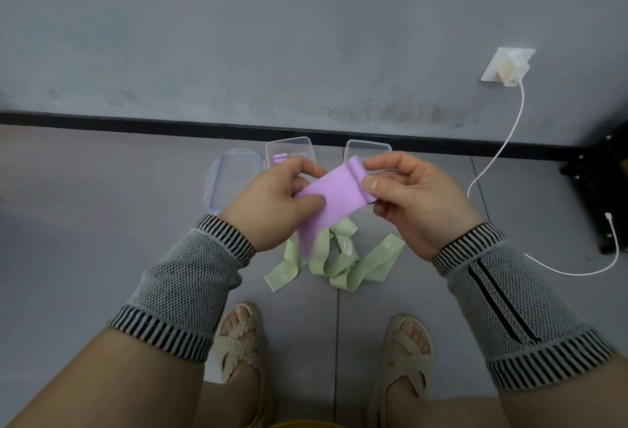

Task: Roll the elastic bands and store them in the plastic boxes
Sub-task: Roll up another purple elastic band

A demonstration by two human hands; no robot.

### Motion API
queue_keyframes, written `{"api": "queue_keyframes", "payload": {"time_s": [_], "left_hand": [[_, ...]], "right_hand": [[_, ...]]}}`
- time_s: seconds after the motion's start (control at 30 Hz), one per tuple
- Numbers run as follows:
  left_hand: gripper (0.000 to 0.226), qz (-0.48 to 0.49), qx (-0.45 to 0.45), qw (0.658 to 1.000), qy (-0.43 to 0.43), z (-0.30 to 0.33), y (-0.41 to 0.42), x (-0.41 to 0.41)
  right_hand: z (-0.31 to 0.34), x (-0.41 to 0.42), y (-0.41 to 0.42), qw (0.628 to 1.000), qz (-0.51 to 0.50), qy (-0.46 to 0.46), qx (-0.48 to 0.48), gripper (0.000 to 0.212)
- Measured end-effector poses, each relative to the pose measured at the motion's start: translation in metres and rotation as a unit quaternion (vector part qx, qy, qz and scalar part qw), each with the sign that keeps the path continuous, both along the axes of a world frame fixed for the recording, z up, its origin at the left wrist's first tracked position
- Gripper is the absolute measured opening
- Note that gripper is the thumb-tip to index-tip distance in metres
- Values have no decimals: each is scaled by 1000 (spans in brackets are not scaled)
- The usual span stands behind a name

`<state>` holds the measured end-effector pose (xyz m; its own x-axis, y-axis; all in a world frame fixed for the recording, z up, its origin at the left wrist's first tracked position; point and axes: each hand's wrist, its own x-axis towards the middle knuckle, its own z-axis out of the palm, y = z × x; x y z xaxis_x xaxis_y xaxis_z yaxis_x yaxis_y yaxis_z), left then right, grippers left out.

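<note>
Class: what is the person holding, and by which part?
The purple band: right hand pinches its rolled end, left hand grips the flat stretch.

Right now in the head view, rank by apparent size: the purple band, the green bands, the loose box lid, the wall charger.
1. Green bands, spread on the floor.
2. Purple band and box lid: unsure, since the band is held nearer the camera.
3. Wall charger, smallest.
</note>
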<state>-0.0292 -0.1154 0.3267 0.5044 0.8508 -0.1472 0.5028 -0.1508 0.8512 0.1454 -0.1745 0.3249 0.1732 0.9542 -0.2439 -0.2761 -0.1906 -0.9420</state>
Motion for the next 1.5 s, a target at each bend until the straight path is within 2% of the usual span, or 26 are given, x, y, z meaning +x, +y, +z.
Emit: {"api": "queue_keyframes", "payload": {"time_s": [0.1,0.2,0.37,0.57,0.77,0.8,0.93,1.13,1.3,1.5], "left_hand": [[23,24,2,999,-47,3,0,2],[21,44,0,997,-64,2,-2,7],[15,93,30,992,-85,0,-1,13],[30,130,-8,983,-131,3,-7,19],[30,103,-42,984,-139,7,-5,16],[29,102,-53,983,-143,8,-5,14],[29,101,-81,980,-148,10,0,4],[36,39,-130,978,-158,10,0,-4],[35,19,-132,981,-142,11,1,-5],[35,-6,-125,988,-87,11,3,-13]], "right_hand": [[-1,-1,-1,999,20,34,-19,23],[-2,-5,0,997,24,56,-46,18],[-1,-9,-1,997,36,37,-61,15],[-6,-19,-1,998,20,-61,-21,15],[-6,-24,-1,993,7,-118,27,24],[-6,-24,-2,987,19,-151,41,29],[-6,-17,-7,958,103,-253,85,67],[-5,-20,-10,934,143,-309,111,72],[-2,-21,-11,937,139,-295,123,60],[-4,-11,-10,954,135,-236,128,60]]}}
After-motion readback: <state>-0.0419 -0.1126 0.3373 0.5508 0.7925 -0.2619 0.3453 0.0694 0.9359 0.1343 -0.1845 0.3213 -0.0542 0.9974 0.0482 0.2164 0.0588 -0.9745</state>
